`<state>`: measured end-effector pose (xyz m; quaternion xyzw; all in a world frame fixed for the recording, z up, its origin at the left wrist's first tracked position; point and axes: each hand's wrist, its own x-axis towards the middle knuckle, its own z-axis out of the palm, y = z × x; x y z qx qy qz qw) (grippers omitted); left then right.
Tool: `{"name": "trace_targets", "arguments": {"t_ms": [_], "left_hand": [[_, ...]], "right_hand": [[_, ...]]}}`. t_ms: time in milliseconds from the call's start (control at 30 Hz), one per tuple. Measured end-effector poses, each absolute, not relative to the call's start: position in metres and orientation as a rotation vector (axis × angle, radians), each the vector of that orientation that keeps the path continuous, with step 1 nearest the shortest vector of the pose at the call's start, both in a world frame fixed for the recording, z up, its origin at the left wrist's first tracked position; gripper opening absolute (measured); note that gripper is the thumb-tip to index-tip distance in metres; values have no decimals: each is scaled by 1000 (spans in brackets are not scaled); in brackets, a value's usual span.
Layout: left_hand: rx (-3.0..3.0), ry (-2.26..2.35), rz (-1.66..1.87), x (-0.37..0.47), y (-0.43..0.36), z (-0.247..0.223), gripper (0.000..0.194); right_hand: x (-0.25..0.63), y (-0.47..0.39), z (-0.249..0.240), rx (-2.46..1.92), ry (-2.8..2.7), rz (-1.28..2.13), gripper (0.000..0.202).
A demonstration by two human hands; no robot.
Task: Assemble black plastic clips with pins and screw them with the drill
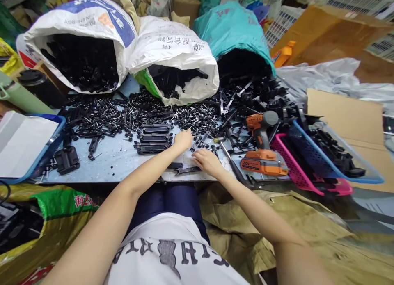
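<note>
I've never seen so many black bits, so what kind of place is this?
Probably a small workshop, though I can't be sure. Small black parts are heaped across the table, an orange power tool rests beside them, and big open sacks behind hold more dark pieces.

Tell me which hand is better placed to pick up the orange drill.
Probably the right hand: it is nearer the orange drill, while the left hand is farther off, beside the stacked black parts.

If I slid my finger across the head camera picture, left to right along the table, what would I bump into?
White sheet → chunky black part → lined-up black parts → left hand → right hand → orange drill → pink basket.
</note>
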<state>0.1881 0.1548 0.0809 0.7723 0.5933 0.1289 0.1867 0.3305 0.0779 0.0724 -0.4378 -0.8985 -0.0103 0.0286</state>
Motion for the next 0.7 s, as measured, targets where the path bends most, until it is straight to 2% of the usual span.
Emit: {"name": "trace_targets", "arguments": {"t_ms": [67, 167, 267, 333, 400, 533, 700], "left_hand": [[2161, 1657, 363, 194, 163, 80, 20], [2193, 1599, 449, 172, 148, 79, 23], [2079, 1510, 813, 127, 114, 77, 21], [1814, 1434, 1148, 96, 89, 73, 15], [1522, 1401, 1326, 71, 67, 67, 17], [1259, 1416, 1375, 46, 39, 53, 24], [1517, 1522, 1383, 37, 28, 44, 15]], "right_hand": [[335, 98, 76, -1555, -2653, -79, 29], [343, 132, 80, -1794, -2527, -133, 29], [345, 162, 79, -1899, -2492, -81, 28], [340, 174, 76, -1917, -2488, -29, 26], [329, 180, 73, -1925, -2509, -10, 27], [308, 182, 69, -2048, -2521, -64, 26], [299, 181, 73, -2033, -2490, -69, 25]]}}
